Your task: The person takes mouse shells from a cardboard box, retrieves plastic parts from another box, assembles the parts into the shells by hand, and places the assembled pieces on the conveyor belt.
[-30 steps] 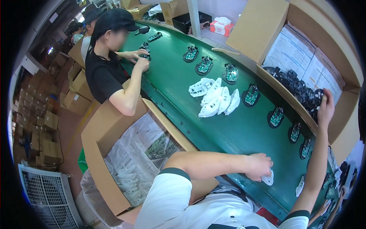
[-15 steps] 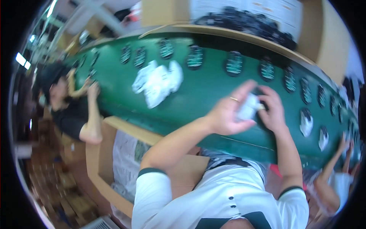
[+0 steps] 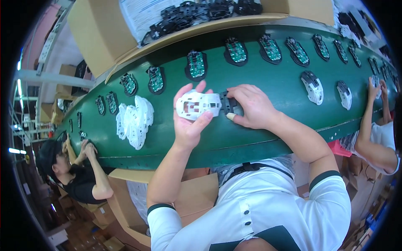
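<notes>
My left hand [image 3: 188, 130] grips a white mouse shell [image 3: 202, 100], fingers along one side and thumb on the other, its cut-out face upward. My right hand [image 3: 256, 108] pinches a black plastic mouse part [image 3: 226, 100] against the shell's right end; whether the two are joined I cannot tell. A finger of the right hand has a pale wrap at its tip. To the left, a heap of white mouse shells [image 3: 137, 121] lies on the green belt. On the right are two white shells with black fronts, one nearer [image 3: 313, 87] and one farther right [image 3: 344, 94].
Along the far side of the green belt [image 3: 259, 90] runs a row of black mouse bases with green circuit boards [image 3: 196, 65]. Behind it stands a carton of black parts [image 3: 188, 19]. Another open carton [image 3: 125, 196] stands at my left. Co-workers sit left [image 3: 79, 175] and right [image 3: 379, 142].
The view has swung to the right. The white shell, earlier partly covered and blurred between my hands, now shows its cut-out face, with the black part at its right end.
</notes>
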Demonstrator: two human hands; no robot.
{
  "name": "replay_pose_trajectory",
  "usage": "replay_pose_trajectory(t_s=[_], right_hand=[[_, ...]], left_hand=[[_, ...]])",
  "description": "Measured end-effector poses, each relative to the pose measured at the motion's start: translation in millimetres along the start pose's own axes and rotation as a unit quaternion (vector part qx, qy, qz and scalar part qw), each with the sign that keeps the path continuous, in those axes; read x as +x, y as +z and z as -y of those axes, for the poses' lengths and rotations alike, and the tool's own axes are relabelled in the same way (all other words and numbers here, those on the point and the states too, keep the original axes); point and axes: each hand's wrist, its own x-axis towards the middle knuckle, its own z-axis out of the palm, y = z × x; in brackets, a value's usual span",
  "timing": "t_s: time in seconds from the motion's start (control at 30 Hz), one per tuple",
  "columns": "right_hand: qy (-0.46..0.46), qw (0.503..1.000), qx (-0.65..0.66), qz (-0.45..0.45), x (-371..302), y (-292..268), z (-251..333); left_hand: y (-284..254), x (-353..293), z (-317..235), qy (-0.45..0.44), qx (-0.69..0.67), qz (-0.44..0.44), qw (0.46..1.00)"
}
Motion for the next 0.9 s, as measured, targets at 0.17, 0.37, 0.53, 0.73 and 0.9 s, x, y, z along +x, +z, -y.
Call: replay_pose_trajectory(t_s=[0.17,0.37,0.53,0.73,0.9], right_hand=[[0.155,0.954,0.255,-0.023,-7.9,-5.9,0.5],[0.137,0.755,0.640,0.039,-7.1,16.3,-6.3],[0.115,0.782,0.611,0.040,-9.6,24.7,-13.7],[0.031,0.891,0.452,0.022,-8.9,21.4,-9.9],[0.051,0.932,0.356,0.051,-6.1,4.5,0.2]], left_hand=[[-3.9,-1.1,5.5,0.089,0.071,-0.014,0.993],[-4.8,-12.1,20.6,0.162,0.161,0.028,0.973],[-6.8,-12.5,20.3,0.169,0.188,0.044,0.966],[-8.1,-13.5,18.1,0.169,0.177,0.047,0.968],[-6.5,-17.0,22.7,0.167,0.181,0.054,0.968]])
